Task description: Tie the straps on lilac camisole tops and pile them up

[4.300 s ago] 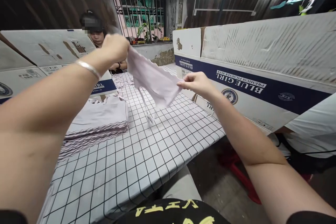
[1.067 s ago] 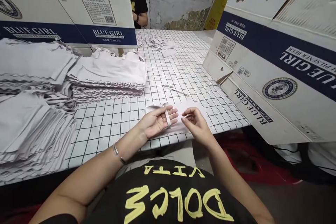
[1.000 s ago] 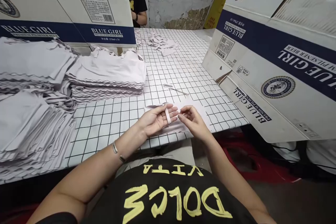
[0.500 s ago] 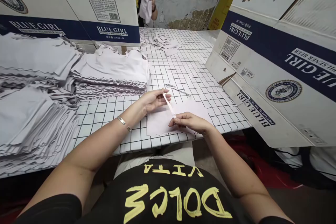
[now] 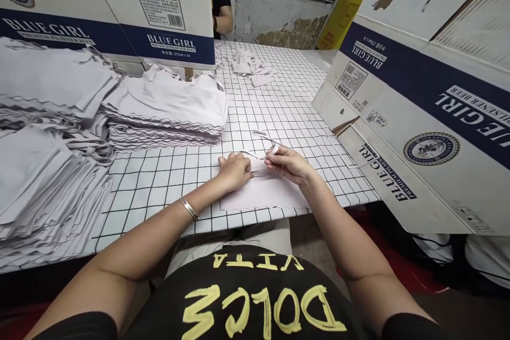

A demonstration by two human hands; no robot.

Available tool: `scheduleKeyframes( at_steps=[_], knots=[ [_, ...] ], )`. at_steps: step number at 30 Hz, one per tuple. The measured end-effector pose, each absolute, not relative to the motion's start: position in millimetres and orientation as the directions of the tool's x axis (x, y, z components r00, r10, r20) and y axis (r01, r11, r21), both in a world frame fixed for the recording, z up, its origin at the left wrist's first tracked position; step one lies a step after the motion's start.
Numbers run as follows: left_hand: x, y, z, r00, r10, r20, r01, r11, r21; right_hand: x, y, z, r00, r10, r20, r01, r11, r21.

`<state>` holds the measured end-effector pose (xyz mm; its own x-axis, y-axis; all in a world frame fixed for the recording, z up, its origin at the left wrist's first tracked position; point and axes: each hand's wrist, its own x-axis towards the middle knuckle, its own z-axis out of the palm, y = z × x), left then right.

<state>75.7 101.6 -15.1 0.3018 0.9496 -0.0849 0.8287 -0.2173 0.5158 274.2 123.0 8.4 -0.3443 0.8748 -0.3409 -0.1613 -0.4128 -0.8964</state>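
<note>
A pale pink garment (image 5: 258, 194) lies flat near the front edge of the gridded table. My left hand (image 5: 235, 171) rests on its upper left part, fingers curled down; whatever they pinch is hidden. Fingers of my right hand (image 5: 287, 163) are closed on a thin pale strap (image 5: 274, 150), which loops above the fingertips, just over the garment's upper edge. Metal scissors or tweezers, too small to tell, lie beyond my hands (image 5: 261, 133).
Stacks of folded pale garments (image 5: 167, 103) fill the left side. Large cardboard boxes stand at the back left (image 5: 171, 10) and right (image 5: 398, 85). Loose cloth pieces (image 5: 251, 66) lie farther back. Behind the left box, a person's arm (image 5: 224, 20) shows.
My left hand has come down onto the garment and curled. My right hand has risen slightly with the strap, which now loops. The other person's raised cloth is out of sight.
</note>
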Motion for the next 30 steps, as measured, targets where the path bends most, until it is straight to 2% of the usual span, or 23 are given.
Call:
scheduleKeyframes(
  at_steps=[5,10,17,23,30],
  knots=[
    [75,102,-19,0.287,0.953,-0.102,0.765,-0.164,0.623,263,122,5,-0.270,0.937,-0.220,-0.024,-0.235,-0.972],
    [76,100,-16,0.231,0.967,-0.105,0.743,-0.105,0.661,251,120,-7,-0.259,0.957,-0.130,-0.029,-0.142,-0.989],
    [77,98,-8,0.213,0.969,-0.122,0.729,-0.075,0.680,243,115,-18,-0.266,0.959,-0.095,-0.041,-0.110,-0.993],
    [75,99,-8,0.224,0.966,-0.132,0.714,-0.071,0.696,240,113,-22,-0.300,0.946,-0.125,-0.045,-0.145,-0.988],
    [75,100,-8,0.208,0.966,-0.152,0.718,-0.046,0.695,236,111,-23,-0.266,0.957,-0.114,-0.060,-0.134,-0.989]
  ],
)
